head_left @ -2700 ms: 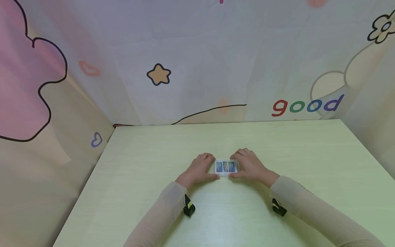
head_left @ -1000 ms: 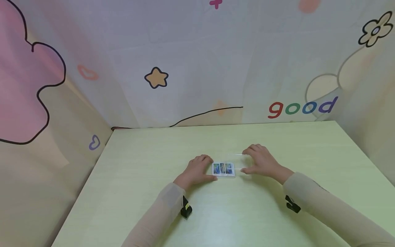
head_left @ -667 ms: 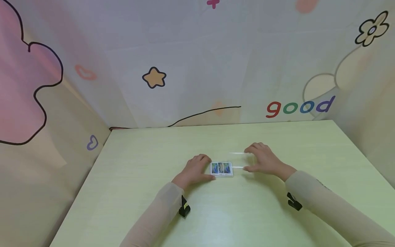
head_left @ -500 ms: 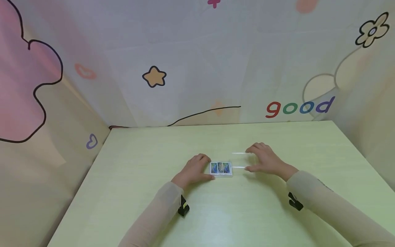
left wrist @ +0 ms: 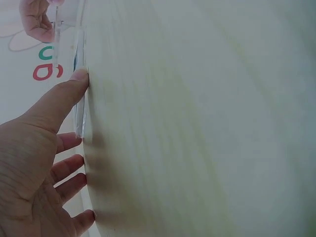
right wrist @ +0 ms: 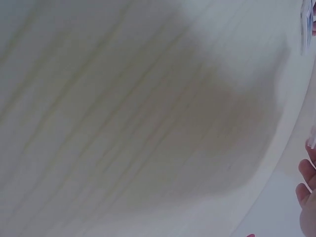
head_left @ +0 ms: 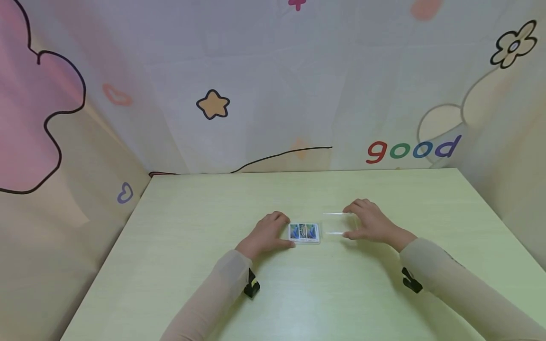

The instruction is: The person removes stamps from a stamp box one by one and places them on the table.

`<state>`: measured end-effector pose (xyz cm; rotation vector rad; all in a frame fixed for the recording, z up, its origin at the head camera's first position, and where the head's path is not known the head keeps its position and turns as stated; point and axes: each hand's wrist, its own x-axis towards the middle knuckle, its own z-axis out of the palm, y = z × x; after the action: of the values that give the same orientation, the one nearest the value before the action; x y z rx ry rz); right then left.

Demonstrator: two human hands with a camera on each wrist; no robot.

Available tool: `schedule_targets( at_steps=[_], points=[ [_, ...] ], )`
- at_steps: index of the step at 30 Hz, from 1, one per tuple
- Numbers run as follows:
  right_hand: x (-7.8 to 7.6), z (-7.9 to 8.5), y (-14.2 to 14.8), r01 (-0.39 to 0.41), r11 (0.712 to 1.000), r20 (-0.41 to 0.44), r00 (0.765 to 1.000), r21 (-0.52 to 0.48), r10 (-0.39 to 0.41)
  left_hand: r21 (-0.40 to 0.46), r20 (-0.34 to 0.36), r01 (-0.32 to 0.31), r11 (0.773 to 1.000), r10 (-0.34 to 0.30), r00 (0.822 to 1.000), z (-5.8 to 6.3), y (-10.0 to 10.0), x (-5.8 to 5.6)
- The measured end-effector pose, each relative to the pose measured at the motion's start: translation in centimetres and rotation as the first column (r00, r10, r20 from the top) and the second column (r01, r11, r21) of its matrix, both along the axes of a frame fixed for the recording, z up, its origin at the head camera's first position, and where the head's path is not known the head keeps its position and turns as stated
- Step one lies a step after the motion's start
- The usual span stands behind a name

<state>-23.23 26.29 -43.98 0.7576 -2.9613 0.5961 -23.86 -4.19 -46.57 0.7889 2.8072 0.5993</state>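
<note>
Near the middle of the pale table (head_left: 307, 293), a small clear case (head_left: 304, 232) lay flat, a blue-and-white printed face with three picture panels showing on top. The left hand (head_left: 266, 234) held it at its left end, pinched between the thumb on the near side and a finger on the far side; the left wrist view showed the thumb's tip against the case, and the other fingers spread with gaps between them. Just to the right of the case and apart from it, the right hand (head_left: 373, 225) gripped a transparent cover (head_left: 337, 223) by its long edges, thumb nearest the person and fingers beyond, with the cover raised above the table; how each finger behind the thumb lay could not be told. Both arms wore light beige sleeves (head_left: 456, 279), and a small black device (head_left: 252, 285) hung at the left cuff, with another (head_left: 411, 280) at the right. Behind the table stood a printed backdrop (head_left: 273, 128) bearing an orange star (head_left: 213, 104), the multicoloured word "good" (head_left: 414, 149), an outlined flower (head_left: 514, 46) and a large pink shape (head_left: 30, 109) at the left.
</note>
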Motion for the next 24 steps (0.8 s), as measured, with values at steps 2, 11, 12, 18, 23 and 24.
schedule_targets(
  at_steps=[2,11,12,18,23,24],
  points=[
    [0.0,-0.1,0.2,0.001,1.000,-0.003,1.000,0.007,-0.001,0.001,-0.005,0.002,1.000,-0.002,1.000,0.0,0.0,0.0],
    [0.0,-0.5,0.9,-0.002,1.000,0.020,1.000,0.022,0.001,-0.007,-0.026,0.003,1.000,-0.003,1.000,-0.2,0.0,-0.1],
    [0.0,-0.6,0.9,-0.001,1.000,0.023,1.000,0.025,0.000,-0.006,-0.027,0.004,1.000,-0.004,1.000,-0.2,0.0,-0.1],
    [0.1,-0.8,1.0,-0.005,1.000,0.025,1.000,0.027,0.005,0.003,-0.027,0.009,1.000,-0.009,1.000,-0.2,-0.1,-0.1],
    [0.3,-0.9,1.1,-0.033,0.999,0.007,0.999,0.029,0.033,0.003,-0.022,0.005,1.000,-0.005,1.000,-0.3,0.0,-0.1],
    [0.3,-0.9,1.1,-0.035,0.999,0.007,0.999,0.030,0.035,0.002,-0.020,0.004,1.000,-0.004,1.000,-0.3,0.0,-0.1]
  ],
)
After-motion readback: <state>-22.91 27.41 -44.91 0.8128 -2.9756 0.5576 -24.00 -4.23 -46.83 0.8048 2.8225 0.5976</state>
